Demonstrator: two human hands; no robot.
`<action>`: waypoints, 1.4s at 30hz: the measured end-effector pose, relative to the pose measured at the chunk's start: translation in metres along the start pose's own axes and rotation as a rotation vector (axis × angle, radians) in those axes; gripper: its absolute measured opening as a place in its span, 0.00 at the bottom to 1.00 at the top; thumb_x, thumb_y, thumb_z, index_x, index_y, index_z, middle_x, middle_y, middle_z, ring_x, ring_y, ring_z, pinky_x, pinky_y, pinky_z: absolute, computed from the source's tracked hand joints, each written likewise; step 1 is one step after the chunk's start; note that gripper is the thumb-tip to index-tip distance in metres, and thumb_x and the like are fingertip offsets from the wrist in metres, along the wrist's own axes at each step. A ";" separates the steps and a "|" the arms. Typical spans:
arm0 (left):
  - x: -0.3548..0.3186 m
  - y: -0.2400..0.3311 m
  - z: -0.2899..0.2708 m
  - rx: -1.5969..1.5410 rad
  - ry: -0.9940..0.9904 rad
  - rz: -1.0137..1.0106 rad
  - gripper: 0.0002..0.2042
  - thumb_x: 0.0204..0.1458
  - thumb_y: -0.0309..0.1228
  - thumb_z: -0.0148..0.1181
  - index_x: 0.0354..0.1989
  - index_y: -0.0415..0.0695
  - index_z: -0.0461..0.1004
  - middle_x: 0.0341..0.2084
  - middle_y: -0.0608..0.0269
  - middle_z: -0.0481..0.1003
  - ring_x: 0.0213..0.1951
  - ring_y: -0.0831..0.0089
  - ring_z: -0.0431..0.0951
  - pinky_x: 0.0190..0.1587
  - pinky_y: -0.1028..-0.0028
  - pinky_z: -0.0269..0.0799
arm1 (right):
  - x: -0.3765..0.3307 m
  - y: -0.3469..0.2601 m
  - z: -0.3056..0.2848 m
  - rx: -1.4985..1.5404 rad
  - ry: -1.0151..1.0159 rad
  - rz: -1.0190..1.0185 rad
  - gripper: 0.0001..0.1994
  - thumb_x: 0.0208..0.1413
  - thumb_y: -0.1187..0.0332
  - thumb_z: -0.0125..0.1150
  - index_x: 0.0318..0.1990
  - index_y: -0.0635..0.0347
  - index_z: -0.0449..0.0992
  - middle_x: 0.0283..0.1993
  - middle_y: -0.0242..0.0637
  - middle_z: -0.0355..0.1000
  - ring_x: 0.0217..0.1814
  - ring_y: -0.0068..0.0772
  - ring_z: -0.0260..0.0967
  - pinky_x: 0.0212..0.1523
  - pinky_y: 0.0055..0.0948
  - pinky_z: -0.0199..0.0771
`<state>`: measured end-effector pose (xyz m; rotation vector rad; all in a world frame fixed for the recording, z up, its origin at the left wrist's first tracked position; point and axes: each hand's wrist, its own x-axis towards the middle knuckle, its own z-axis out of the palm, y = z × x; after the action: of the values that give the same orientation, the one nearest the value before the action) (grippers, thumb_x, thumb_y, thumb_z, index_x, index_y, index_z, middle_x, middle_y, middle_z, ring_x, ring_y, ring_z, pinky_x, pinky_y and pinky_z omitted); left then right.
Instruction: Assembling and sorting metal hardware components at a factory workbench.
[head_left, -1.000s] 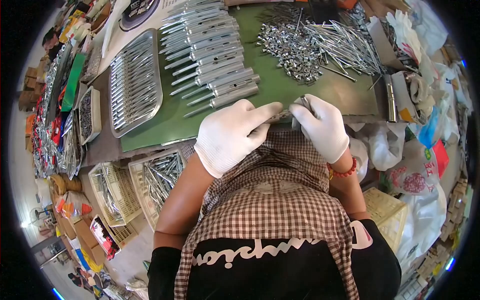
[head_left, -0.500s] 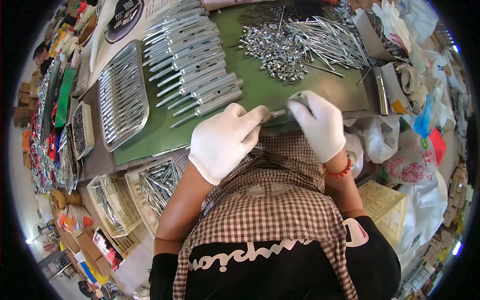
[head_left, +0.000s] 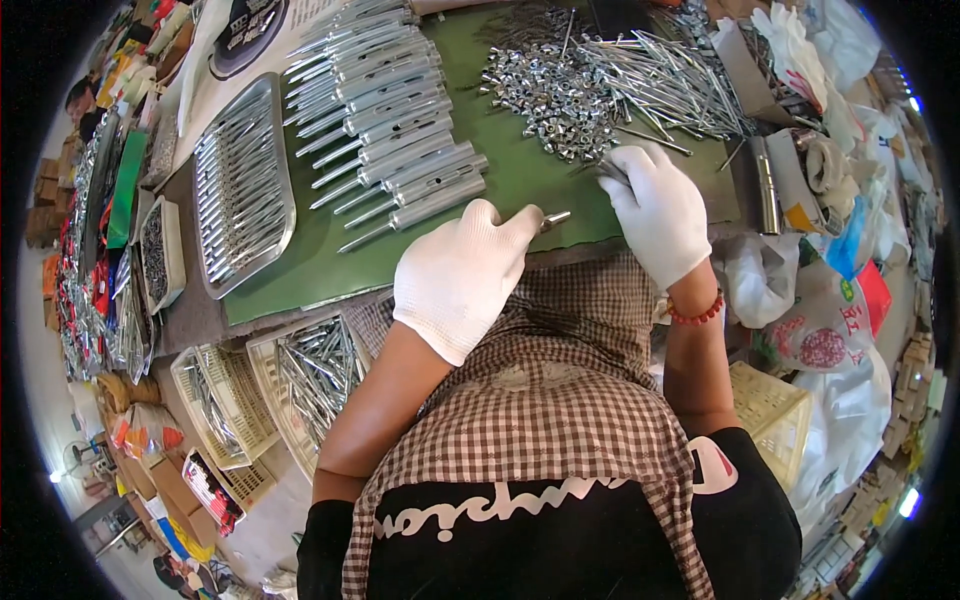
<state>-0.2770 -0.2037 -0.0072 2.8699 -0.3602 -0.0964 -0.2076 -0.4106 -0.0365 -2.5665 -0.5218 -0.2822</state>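
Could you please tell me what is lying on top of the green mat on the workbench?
On the green mat lie a row of assembled metal tubes, a pile of small metal fittings and loose thin rods. The gloved hands cover part of its near edge.

A row of finished metal tubes with thin rods (head_left: 400, 120) is being kept side by side on the green table (head_left: 300, 270). Left of the row, a shiny metal tray (head_left: 240, 185) is being filled with more such pieces. Cream plastic baskets (head_left: 300, 385) are being kept below the table edge, loaded with loose rods. Plastic bags (head_left: 800, 320) are being piled at the right, beside a pale yellow basket (head_left: 765, 400).
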 end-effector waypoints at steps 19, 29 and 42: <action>0.002 0.000 0.000 -0.018 -0.032 -0.025 0.11 0.54 0.35 0.53 0.45 0.58 0.72 0.27 0.61 0.70 0.26 0.61 0.74 0.28 0.65 0.70 | -0.005 -0.013 0.000 0.246 0.137 0.181 0.10 0.48 0.67 0.67 0.36 0.61 0.79 0.34 0.41 0.75 0.34 0.39 0.73 0.38 0.27 0.72; 0.002 0.000 0.000 -0.018 -0.009 -0.017 0.10 0.54 0.35 0.54 0.44 0.59 0.72 0.26 0.62 0.69 0.26 0.61 0.74 0.27 0.65 0.70 | 0.022 0.021 0.002 -0.034 0.108 0.220 0.09 0.49 0.59 0.64 0.34 0.53 0.80 0.34 0.37 0.73 0.37 0.43 0.72 0.37 0.36 0.71; 0.004 -0.002 -0.001 -0.056 -0.019 -0.024 0.10 0.55 0.35 0.53 0.45 0.58 0.72 0.26 0.60 0.69 0.26 0.60 0.74 0.28 0.65 0.70 | 0.013 0.015 -0.006 0.089 0.036 0.129 0.09 0.48 0.63 0.64 0.34 0.55 0.79 0.33 0.38 0.73 0.35 0.41 0.73 0.37 0.34 0.72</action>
<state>-0.2725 -0.2023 -0.0072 2.8206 -0.3213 -0.1358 -0.1897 -0.4217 -0.0338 -2.4911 -0.3462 -0.2540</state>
